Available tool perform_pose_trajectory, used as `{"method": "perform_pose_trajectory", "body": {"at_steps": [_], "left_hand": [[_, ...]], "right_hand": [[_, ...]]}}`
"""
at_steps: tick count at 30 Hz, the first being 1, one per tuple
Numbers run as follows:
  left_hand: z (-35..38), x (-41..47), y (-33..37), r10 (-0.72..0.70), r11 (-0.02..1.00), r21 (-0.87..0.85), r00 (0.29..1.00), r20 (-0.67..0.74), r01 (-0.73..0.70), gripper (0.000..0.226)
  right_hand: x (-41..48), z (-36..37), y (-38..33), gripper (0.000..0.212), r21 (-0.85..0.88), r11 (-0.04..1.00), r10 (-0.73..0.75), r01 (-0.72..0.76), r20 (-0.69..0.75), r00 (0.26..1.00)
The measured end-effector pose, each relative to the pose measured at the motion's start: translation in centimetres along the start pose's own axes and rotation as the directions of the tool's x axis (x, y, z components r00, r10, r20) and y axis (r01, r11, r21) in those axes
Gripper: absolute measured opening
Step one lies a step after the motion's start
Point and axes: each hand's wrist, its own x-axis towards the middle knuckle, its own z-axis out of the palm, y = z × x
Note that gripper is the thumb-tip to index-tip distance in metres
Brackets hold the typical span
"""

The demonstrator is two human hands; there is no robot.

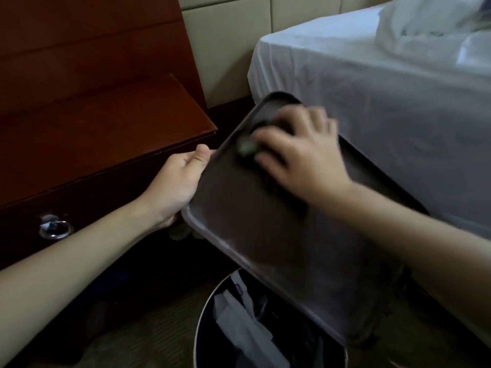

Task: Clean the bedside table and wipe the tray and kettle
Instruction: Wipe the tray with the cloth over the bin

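Right now we judge the step in hand to be wiping the dark brown rectangular plastic tray (265, 248), which rests on nothing: we hold it tilted in the air. Our left grip (175, 184) is clamped on the tray's left rim, thumb on top, fingers underneath. Our right grip (303, 158) is blurred, but its fingers look curled over a small dark wiping wad (245, 150) with a greenish fleck, pressed to the tray's far end; cloth or sponge, we cannot tell. To do this well we should brace the rim firmly so the tray does not rock under pressure. We should work in overlapping strokes from the far end to the near one, then run the wad along the raised rim and rounded corners, since pale marks show by the lower left edge.

Around us, the white-sheeted bed (385, 96) fills the right side. The glossy reddish-brown wooden tabletop (101, 139) of the bedside table lies to the left, and the tray hangs between the two. Beneath the tray's near edge stands the round metal-rimmed waste bin (198, 330) holding pale crumpled paper (239, 320), so we judge that loosened crumbs would drop there. A small silver ring pull (56, 231) hangs on the dark drawer front (87, 208). We see no kettle.
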Motion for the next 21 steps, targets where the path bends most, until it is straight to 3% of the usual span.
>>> {"method": "perform_pose_trajectory", "body": {"at_steps": [2,6,9,13,16,21], "left_hand": [[-0.2,-0.3,-0.3,-0.011,1.000,0.009,1.000,-0.022,0.011,0.035],[0.0,-0.2,0.0,0.016,0.999,0.050,0.998,-0.066,-0.013,0.036],[0.0,-0.1,0.5,0.054,0.994,0.099,0.996,-0.066,-0.047,0.037],[-0.6,-0.1,1.2,0.038,0.987,0.159,0.999,-0.004,-0.037,0.036],[-0.4,0.1,2.0,-0.067,0.986,0.158,0.993,0.101,0.051,0.040],[1.4,0.3,2.9,-0.118,0.990,-0.056,0.984,0.136,0.127,0.047]], "right_hand": [[1.5,-0.6,1.3,0.037,0.045,0.974,0.221,-0.222,0.019,0.975],[2.6,0.1,0.2,0.040,0.136,0.925,0.360,-0.356,-0.007,0.933],[3.5,0.3,-0.3,0.051,0.259,0.845,0.473,-0.469,0.050,0.880],[3.8,0.2,0.3,0.048,0.326,0.841,0.429,-0.432,0.083,0.899],[3.9,0.0,0.2,0.046,0.362,0.864,0.358,-0.349,0.044,0.933],[4.1,-0.2,-0.5,0.044,0.284,0.933,0.239,-0.220,-0.033,0.971]]}}
